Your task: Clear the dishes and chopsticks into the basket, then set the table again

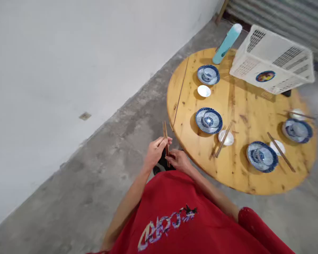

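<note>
Red fabric shirt: nearest, lettered front
Left hand: clamped on slim brown wooden chopsticks
Right hand: pinched on their lower part
Chopsticks' place: beside round yellow wooden counter

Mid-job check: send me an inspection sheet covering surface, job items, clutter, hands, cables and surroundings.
Surface: round wooden table, set with four blue-rimmed dishes and four white bowls.
Job items: chopsticks held off the table; other chopsticks lie across three white bowls.
Clutter: white crate, turquoise bottle; dark object by the crate, unidentifiable.
Hands: left hand and right hand both grip the held chopsticks.
Cables: nothing seen.
Surroundings: pale wall with small plate, grey floor, corrugated panel.
</note>
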The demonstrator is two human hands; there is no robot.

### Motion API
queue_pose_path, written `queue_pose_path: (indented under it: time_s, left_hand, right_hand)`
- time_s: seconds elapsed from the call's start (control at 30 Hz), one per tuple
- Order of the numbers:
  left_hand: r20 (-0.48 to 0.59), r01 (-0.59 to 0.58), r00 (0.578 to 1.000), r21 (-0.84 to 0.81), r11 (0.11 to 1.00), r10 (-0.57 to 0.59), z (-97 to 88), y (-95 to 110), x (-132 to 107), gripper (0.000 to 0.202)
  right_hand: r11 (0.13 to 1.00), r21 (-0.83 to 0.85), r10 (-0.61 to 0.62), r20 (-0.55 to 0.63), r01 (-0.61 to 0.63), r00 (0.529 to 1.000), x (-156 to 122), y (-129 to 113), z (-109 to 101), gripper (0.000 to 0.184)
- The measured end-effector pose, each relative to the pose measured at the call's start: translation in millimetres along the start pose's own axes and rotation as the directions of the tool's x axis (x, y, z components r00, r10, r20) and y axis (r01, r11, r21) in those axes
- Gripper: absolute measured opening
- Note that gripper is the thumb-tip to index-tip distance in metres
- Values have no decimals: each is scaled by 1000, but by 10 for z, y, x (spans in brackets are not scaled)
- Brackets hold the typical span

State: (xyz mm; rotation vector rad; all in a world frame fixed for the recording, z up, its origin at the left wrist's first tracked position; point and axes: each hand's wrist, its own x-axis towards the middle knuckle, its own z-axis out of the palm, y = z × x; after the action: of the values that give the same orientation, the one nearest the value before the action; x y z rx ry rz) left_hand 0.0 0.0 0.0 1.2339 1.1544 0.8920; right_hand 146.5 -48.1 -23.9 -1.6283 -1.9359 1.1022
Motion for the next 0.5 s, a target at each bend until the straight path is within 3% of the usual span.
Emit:
queue_pose_path:
  time_s: [0.17,0.27,0.37,0.5]
  left_hand:
    - [52,-21,999,59,998,18,-99,94,525,35]
    - [123,-65,991,114,991,51,-141,244,853,33]
    - [213,-147,971,181,972,107,-118,432,1178,30]
    - [365,-254,916,210,944,166,50,586,1524,25]
  right_hand:
    - [999,32,-2,-39,4,999,492,98,-119,19]
    - [999,-8,-38,-145,37,989,754,169,-220,15]
    - [997,-67,-65,-298,47,952,970,264,-350,8]
    - [995,-95,-16,-472,-33,881,1139,463,-531,16]
